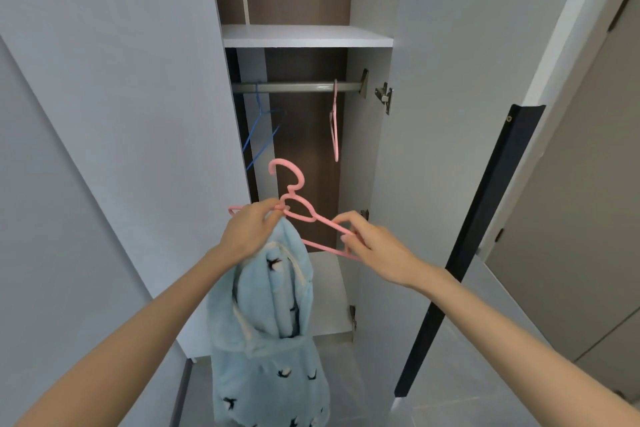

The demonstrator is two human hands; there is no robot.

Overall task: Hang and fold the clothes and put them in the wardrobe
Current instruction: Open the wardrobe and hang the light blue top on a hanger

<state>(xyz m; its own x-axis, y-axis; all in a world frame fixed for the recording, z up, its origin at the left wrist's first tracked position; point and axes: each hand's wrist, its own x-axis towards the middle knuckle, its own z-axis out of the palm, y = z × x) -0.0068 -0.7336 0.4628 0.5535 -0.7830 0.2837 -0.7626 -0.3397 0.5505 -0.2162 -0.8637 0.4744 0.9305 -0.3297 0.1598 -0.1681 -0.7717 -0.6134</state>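
Observation:
A pink hanger [298, 211] is held in front of the open wardrobe, its hook pointing up. My left hand [247, 231] grips the hanger's left shoulder together with the top of a fluffy light-blue garment [273, 333] with small black bird prints, which hangs down below. My right hand [370, 243] pinches the hanger's right arm near its end. Farther back, the wardrobe's grey rail [298, 86] crosses the compartment above the hanger.
On the rail hang a blue hanger [260, 128] at the left and another pink hanger [334, 121] at the right. A white shelf [304, 35] sits above the rail. The wardrobe doors [433, 114] stand open on both sides. Grey floor tiles lie below.

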